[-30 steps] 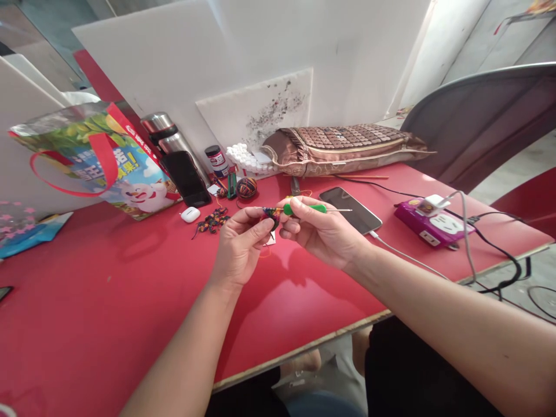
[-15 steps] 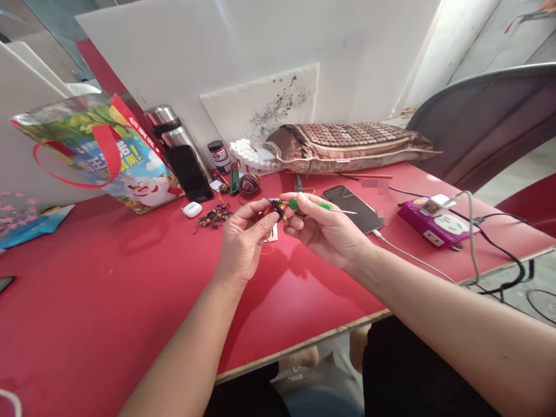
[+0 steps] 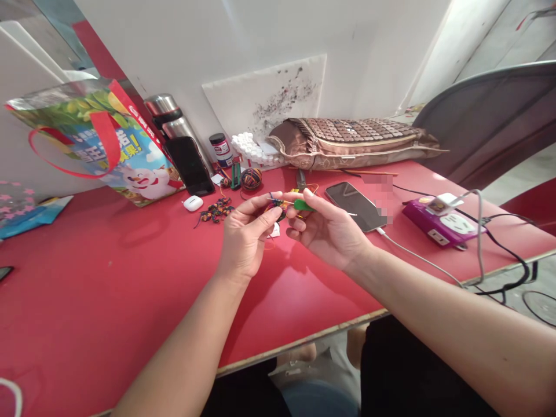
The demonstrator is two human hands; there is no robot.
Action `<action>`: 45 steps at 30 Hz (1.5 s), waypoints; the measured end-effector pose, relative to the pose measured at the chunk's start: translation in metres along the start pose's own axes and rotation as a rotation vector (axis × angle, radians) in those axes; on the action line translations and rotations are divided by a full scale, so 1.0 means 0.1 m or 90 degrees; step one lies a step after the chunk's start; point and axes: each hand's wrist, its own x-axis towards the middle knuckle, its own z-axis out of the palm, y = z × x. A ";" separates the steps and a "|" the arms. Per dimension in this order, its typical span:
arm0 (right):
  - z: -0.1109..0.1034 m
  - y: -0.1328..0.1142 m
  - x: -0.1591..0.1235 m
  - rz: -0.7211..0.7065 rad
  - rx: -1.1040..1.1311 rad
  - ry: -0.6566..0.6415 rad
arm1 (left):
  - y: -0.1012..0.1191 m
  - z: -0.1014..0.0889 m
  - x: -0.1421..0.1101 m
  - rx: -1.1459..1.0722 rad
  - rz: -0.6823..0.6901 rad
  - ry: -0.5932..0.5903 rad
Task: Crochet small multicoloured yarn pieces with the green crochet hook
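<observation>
Pinched between the thumb and fingers of my left hand [image 3: 245, 240] is a small piece of multicoloured crochet work [image 3: 274, 207], partly hidden by the fingers. My right hand [image 3: 332, 231] grips a crochet hook [image 3: 300, 205] by its green handle, its thin shaft pointing left at the crochet work. Behind the hands lies a ball of multicoloured yarn [image 3: 251, 179]. Left of them is a small heap of knotted multicoloured pieces [image 3: 216, 211]. A small white item [image 3: 274, 231] shows on the table below my fingers.
On the red table [image 3: 130, 301] stand a colourful bag [image 3: 125, 145], a steel flask [image 3: 174, 119], an upright phone [image 3: 191, 165] and a jar [image 3: 221, 149]. A white earbud case [image 3: 193, 202], a charging phone [image 3: 356, 207], a purple power strip [image 3: 443, 223] and a brown beaded cushion [image 3: 356, 142] lie around.
The right hand has turned slightly, so less of the green handle shows beyond its fingers. A strand now stretches over the crochet work. The whole view has shifted a little.
</observation>
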 end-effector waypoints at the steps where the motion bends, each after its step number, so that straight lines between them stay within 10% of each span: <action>1: 0.00 -0.01 0.00 0.000 -0.011 -0.003 | -0.01 0.00 0.00 0.002 0.000 -0.002; 16: -0.06 -0.06 -0.13 -0.271 -0.362 -0.009 | -0.02 0.01 0.02 -0.033 -0.035 0.042; 34: -0.02 0.03 -0.21 -0.345 -0.427 0.047 | -0.09 0.02 -0.02 0.000 0.025 0.117; 45: -0.04 0.18 -0.20 -0.490 -0.704 0.023 | -0.15 0.09 -0.05 0.016 0.032 0.133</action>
